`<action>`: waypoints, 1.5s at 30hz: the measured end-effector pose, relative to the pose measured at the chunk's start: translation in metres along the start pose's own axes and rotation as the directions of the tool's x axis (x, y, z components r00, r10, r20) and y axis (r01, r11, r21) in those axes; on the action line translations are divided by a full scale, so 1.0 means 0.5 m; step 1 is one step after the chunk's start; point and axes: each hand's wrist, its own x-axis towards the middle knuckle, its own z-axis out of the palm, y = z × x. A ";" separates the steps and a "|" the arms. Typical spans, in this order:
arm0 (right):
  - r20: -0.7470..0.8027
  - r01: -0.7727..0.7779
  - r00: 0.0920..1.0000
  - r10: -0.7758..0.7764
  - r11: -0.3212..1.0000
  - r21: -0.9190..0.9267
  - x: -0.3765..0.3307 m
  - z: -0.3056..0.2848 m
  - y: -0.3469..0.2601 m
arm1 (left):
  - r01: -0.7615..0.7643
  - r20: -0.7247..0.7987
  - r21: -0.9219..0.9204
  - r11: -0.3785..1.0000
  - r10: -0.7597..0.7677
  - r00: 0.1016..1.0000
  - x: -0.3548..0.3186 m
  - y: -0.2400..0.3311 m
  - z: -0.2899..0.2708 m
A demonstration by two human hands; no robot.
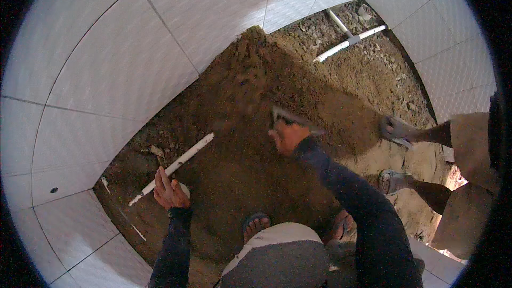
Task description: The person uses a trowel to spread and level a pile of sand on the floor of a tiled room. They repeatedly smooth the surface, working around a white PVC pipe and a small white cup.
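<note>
Left hand: my left hand [170,191] rested on the near end of the long white plastic pipe [173,167], fingers loosely laid over it, not clenched.
Right hand: my right hand [287,134] was pinched shut on the handle of a grey metal trowel [290,117], blade blurred against the heap.
Pipe, place: it lay slanting on the dirt at the left, beside the white tiled wall [106,74].
Pipe, handling: I judged it light, stiff and smooth, a bit slippery with dust; best taken near the middle.
Soil: the brown loose mound of earth [250,90] looked crumbly and heavy by the scoop.
Far right: white jointed pipes [346,42] lay well apart; another person's sandalled feet [396,128] stood on the right.
</note>
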 end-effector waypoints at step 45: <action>-0.349 -0.300 0.893 0.285 0.954 0.012 0.155 -0.095 0.091 | -0.077 0.018 0.009 0.997 0.077 0.997 0.013 0.016 -0.004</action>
